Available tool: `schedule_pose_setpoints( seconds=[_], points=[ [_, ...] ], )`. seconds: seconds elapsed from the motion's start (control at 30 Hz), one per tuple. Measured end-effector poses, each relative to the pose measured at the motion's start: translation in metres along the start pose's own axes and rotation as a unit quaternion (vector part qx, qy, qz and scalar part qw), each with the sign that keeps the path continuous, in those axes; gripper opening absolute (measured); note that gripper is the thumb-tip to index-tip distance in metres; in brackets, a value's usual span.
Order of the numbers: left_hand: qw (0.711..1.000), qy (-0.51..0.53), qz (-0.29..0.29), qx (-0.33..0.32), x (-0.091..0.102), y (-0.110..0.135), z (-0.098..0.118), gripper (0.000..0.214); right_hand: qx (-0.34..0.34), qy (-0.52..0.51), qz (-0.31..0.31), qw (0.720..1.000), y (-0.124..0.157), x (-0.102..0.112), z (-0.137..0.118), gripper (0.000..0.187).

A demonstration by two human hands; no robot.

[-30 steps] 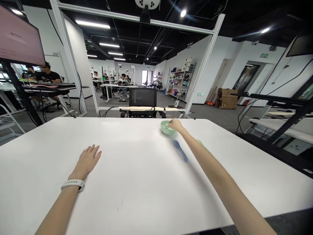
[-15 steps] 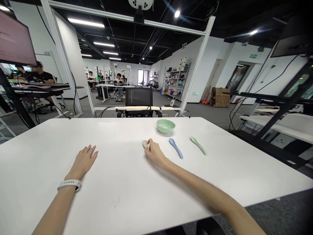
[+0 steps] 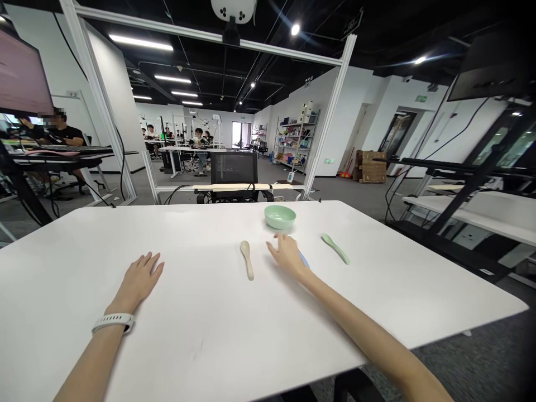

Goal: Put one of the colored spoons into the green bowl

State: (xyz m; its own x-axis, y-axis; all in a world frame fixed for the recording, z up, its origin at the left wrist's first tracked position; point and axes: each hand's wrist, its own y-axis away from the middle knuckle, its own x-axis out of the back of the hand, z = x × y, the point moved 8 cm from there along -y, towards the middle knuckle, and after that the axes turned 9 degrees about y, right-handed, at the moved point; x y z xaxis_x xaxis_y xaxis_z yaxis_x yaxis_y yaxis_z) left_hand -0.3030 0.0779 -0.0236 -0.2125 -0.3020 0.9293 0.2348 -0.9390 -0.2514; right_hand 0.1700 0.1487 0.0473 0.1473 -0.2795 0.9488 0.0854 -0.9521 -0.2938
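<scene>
My left hand [image 3: 141,277] lies flat on the white table, fingers stretched out, with nothing in it. My right hand [image 3: 287,255] hovers over the blue spoon [image 3: 304,260] and hides most of it; thumb and fingers are apart. To the left of that hand, the beige spoon [image 3: 247,259] rests on the table, its bowl end pointing away from me. A green spoon [image 3: 335,249] lies slantwise to the right. Just beyond my right hand stands the light green bowl [image 3: 280,218].
The white table [image 3: 201,312] spreads out before me, with a metal frame [image 3: 335,106] rising behind it. An office chair [image 3: 233,170] stands past the far edge. Other people sit at desks in the background, and a monitor [image 3: 25,72] is at the left.
My right hand has left the beige spoon and moved right, over the blue spoon. My left hand stays in place on the table, while the view has shifted slightly.
</scene>
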Motion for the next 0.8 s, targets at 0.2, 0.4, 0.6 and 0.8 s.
schedule_pose_setpoints(
  seconds=[0.2,0.4,0.6,0.8],
  points=[
    [1.0,0.014,0.023,-0.012,-0.006,-0.004,-0.007,0.081,-0.095,0.104,-0.064,0.988,0.005,-0.011,0.076,0.03],
    [0.999,0.015,0.027,-0.016,-0.008,-0.005,-0.011,0.079,-0.118,-0.001,-0.048,0.992,0.001,-0.006,0.125,0.025],
    [1.0,0.01,0.026,-0.013,-0.007,-0.007,-0.012,0.08,-0.276,0.069,-0.01,0.959,0.0,0.018,0.213,0.034],
    [1.0,0.018,0.009,-0.012,-0.003,-0.005,-0.007,0.08,-0.325,0.075,-0.06,0.941,0.009,0.01,0.239,0.029]
  ],
)
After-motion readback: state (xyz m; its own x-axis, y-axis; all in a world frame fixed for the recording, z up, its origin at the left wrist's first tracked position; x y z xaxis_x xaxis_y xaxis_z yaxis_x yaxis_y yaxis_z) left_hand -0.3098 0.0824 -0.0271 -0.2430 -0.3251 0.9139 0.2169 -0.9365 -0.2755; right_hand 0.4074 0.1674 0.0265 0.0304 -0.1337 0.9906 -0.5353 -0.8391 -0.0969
